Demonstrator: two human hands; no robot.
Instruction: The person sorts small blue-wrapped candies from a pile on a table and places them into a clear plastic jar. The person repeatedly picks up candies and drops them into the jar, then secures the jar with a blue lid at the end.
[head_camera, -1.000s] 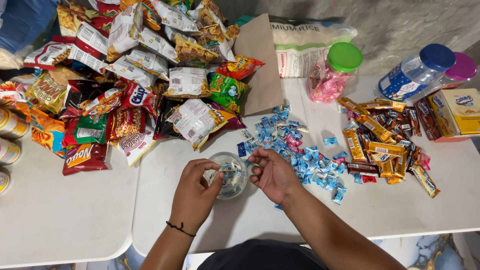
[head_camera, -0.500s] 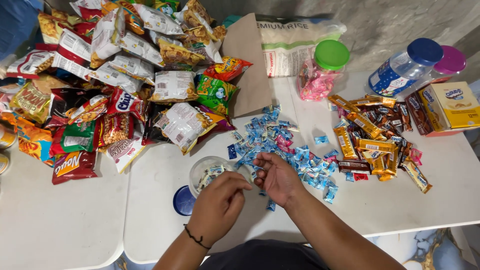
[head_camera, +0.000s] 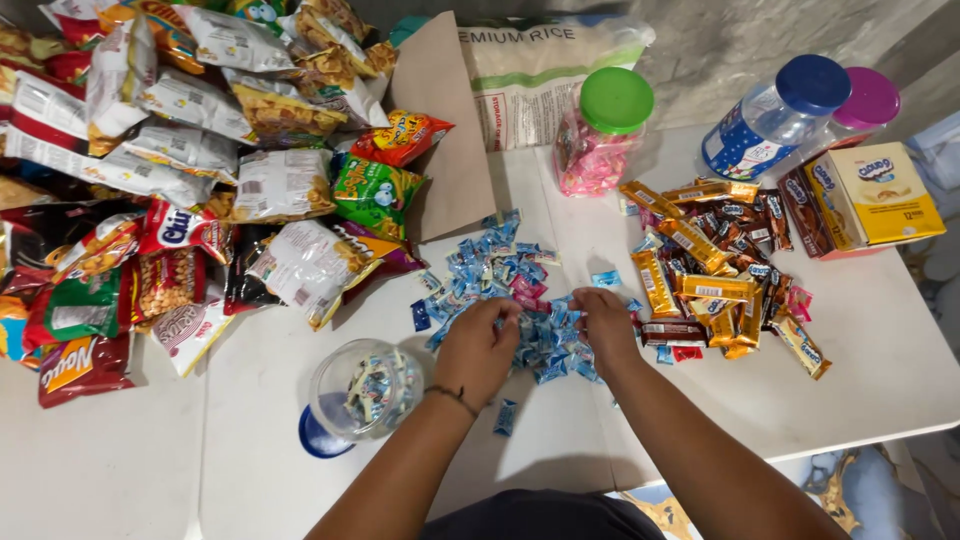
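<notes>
- Both hands are now laid on the heap of small blue-wrapped candies (head_camera: 530, 300) in the middle of the white table (head_camera: 880, 340); a second ago they were held together over the clear plastic jar (head_camera: 365, 390), and half a second ago they were already drawing away from it.
- The left hand (head_camera: 478, 350) is curled over the near edge of the heap, fingers drawn together around some candies; whether any are truly clamped cannot be told.
- The right hand (head_camera: 603, 322) is likewise cupped on the heap's right edge, fingertips bent inward onto the wrappers.
- The jar is left standing open, just left of the left wrist, partly filled with candies, its blue lid (head_camera: 318, 440) lying under or beside its base.
- The shift is judged to mark a fresh handful being gathered, with much of the heap not yet moved.
- One stray candy (head_camera: 506, 417) lies apart, near the left forearm.
- The chocolate bars (head_camera: 700, 270) and snack bags (head_camera: 200, 200) lie untouched to either side.
</notes>
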